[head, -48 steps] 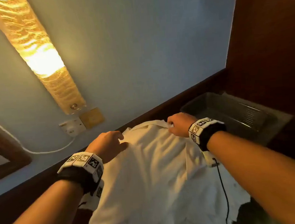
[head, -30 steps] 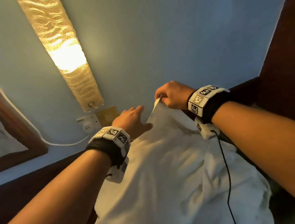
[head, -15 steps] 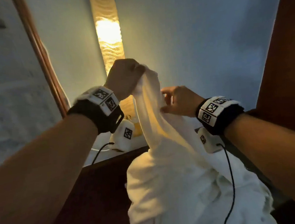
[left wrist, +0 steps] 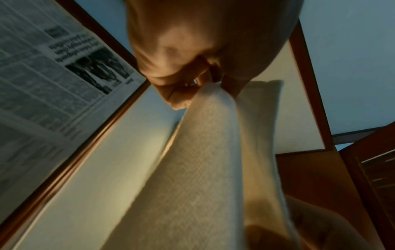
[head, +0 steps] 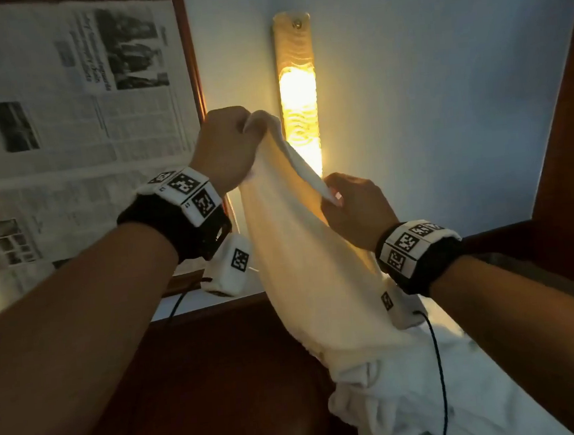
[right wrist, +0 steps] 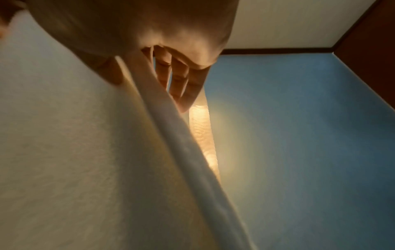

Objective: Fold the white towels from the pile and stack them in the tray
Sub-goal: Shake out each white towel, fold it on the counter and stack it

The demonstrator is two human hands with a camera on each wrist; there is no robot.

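A white towel (head: 298,250) hangs lifted in front of the wall, its lower end still on the towel pile (head: 430,401) at the bottom right. My left hand (head: 237,128) grips the towel's top corner, raised highest. My right hand (head: 337,192) pinches the towel's right edge a little lower. In the left wrist view the fingers (left wrist: 181,94) curl round the bunched cloth (left wrist: 203,160). In the right wrist view the thumb and forefinger pinch the hem (right wrist: 162,108) while the other fingers (right wrist: 181,84) stay straight. A dark tray rim (head: 509,261) shows behind my right wrist.
A lit wall lamp (head: 298,96) glows right behind the towel. A framed newspaper print (head: 66,131) hangs at the left. The dark wooden tabletop (head: 222,377) lies below, and a wooden panel (head: 573,126) closes the right side. A black cable (head: 437,360) hangs from my right wrist.
The towel has come up off the pile. My left hand took its top corner and rose, while my right hand moved down along the edge. The head view swung up and left.
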